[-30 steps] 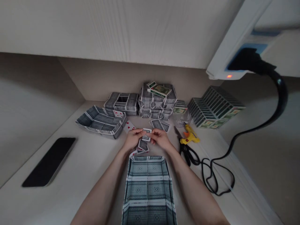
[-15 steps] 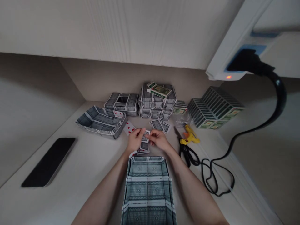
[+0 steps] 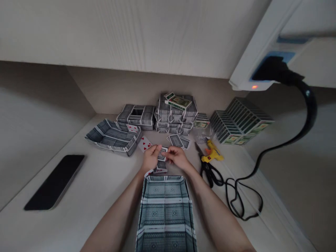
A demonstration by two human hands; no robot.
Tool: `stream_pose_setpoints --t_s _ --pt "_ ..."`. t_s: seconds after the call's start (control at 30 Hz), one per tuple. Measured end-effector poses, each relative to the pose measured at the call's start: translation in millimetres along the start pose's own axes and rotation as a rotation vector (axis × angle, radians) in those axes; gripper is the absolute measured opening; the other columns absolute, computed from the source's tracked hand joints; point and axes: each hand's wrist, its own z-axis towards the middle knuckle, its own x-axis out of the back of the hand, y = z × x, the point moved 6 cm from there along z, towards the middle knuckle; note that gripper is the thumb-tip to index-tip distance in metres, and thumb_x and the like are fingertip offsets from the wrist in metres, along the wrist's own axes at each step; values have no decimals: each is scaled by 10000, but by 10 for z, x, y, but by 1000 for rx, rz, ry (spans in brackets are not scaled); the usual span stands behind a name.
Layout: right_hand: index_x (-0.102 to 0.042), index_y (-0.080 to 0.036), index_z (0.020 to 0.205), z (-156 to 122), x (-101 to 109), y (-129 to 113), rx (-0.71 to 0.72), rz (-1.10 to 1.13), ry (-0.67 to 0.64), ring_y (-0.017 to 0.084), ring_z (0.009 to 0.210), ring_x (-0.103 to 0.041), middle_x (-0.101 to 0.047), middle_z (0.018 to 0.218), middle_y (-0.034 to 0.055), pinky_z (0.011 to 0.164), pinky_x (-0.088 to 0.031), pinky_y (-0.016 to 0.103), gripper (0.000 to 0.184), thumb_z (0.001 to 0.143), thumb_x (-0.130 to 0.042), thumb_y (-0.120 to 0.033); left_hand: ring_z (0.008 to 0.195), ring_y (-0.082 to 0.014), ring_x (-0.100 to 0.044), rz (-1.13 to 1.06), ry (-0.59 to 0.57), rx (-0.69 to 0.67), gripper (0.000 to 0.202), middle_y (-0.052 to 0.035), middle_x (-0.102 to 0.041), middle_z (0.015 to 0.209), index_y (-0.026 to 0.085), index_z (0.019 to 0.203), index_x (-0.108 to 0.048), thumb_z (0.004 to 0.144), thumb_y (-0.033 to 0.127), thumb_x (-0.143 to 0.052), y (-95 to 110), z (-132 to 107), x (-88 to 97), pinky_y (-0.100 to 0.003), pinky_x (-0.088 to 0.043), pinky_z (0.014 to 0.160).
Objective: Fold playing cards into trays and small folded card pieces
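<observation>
Between both hands, a playing card [image 3: 162, 154] shows its patterned back. My left hand [image 3: 150, 157] grips its left side with closed fingers, while my right hand [image 3: 179, 156] pinches its right side. Whether one card or a thin stack is held, I cannot tell. Just below lie loose playing cards [image 3: 160, 167], partly hidden by my left hand. Nearest to me, between my forearms, an open tray built of playing cards [image 3: 165, 211] rests on the table. Beyond my hands are a face-up heart card [image 3: 144, 143] and several face-down cards [image 3: 176, 140].
Card-built boxes [image 3: 175, 113] stand against the back wall, a small card pack [image 3: 179, 102] on top. Another card-built tray [image 3: 112, 138] and a phone [image 3: 55, 182] lie left. On the right are scissors [image 3: 210, 171], a yellow glue gun [image 3: 212, 152], a black cable [image 3: 258, 161] and stacked card packs [image 3: 241, 122].
Both hands stay almost in place, still on the card; it has tilted very slightly. Nothing else has visibly moved.
</observation>
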Motion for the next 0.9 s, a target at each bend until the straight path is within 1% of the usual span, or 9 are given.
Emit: stream_pose_setpoints --t_s 0.17,0.33,0.4,0.47,0.63,0.8,0.9 --pt "-469 -172 531 4 -4 10 -22 31 -16 60 351 -393 -501 438 -55 354 -283 185 336 614 -643 -447 523 -113 -431 111 28 -31 375 20 -456 519 173 575 -469 799 447 -346 10 -10 -2 -223 -341 487" --pt "-472 -171 530 3 12 -7 -23 52 -5 58 350 -391 -497 434 -56 363 -289 187 325 637 -629 -434 543 -112 -455 169 110 -52 348 24 -474 544 177 614 -464 811 439 -346 72 -20 61 -213 -343 506" --pt "-472 -172 532 0 14 -12 -27 58 0 59 351 -393 -499 433 -56 367 -292 188 318 640 -628 -427 541 -111 -461 202 119 -56 334 24 -485 552 180 633 -468 815 432 -347 85 -19 76 -211 -341 510" --pt "-468 -175 532 -2 11 -13 -30 60 -1 62 350 -399 -506 437 -56 366 -292 191 314 638 -630 -422 541 -114 -467 279 116 -79 330 18 -491 551 182 631 -470 824 415 -338 96 -18 81 -212 -332 512" --pt "-465 -182 533 -6 3 0 -30 53 -8 68 351 -413 -512 443 -54 362 -292 195 317 625 -639 -431 607 -130 -504 484 108 -195 325 -11 -528 604 182 651 -491 848 371 -314 146 -39 80 -223 -326 546" --pt "-460 -182 535 -4 14 25 -42 41 -4 66 347 -409 -514 437 -53 354 -290 192 347 595 -651 -466 626 -127 -515 571 40 -269 319 -20 -542 618 182 680 -515 857 349 -310 199 -72 46 -223 -327 559" --pt "-463 -179 534 -2 16 24 -34 37 -10 64 350 -411 -518 439 -52 353 -288 188 345 592 -656 -459 641 -128 -518 596 26 -298 320 -30 -560 644 177 691 -531 856 352 -319 218 -82 42 -225 -326 570"
